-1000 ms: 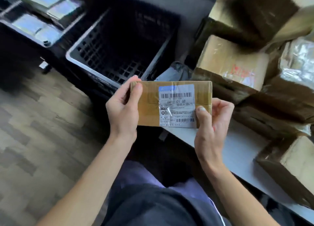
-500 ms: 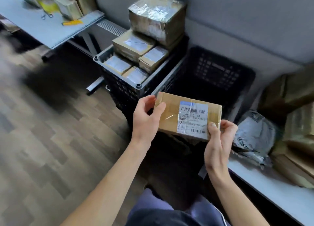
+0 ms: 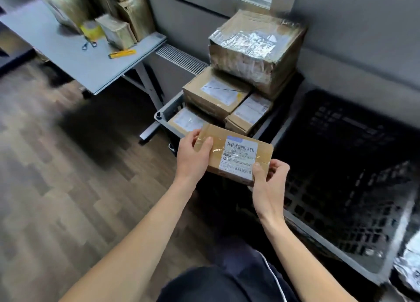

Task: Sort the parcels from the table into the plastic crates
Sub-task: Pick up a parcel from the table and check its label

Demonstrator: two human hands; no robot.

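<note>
Fine print on the label [image 3: 239,157] is unreadable; parcels [image 3: 216,92] hide most of the far crate [image 3: 167,110]; the right edge cuts a silvery parcel [image 3: 408,263].

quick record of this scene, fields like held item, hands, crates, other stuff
held item: taped cardboard parcel, barcode label up
left hand: grips its left end
right hand: pinches its near right corner
far crate: stacked with parcels, large wrapped box on top
near crate: black, no parcels visible inside
side table: scissors, yellow utility knife
</note>
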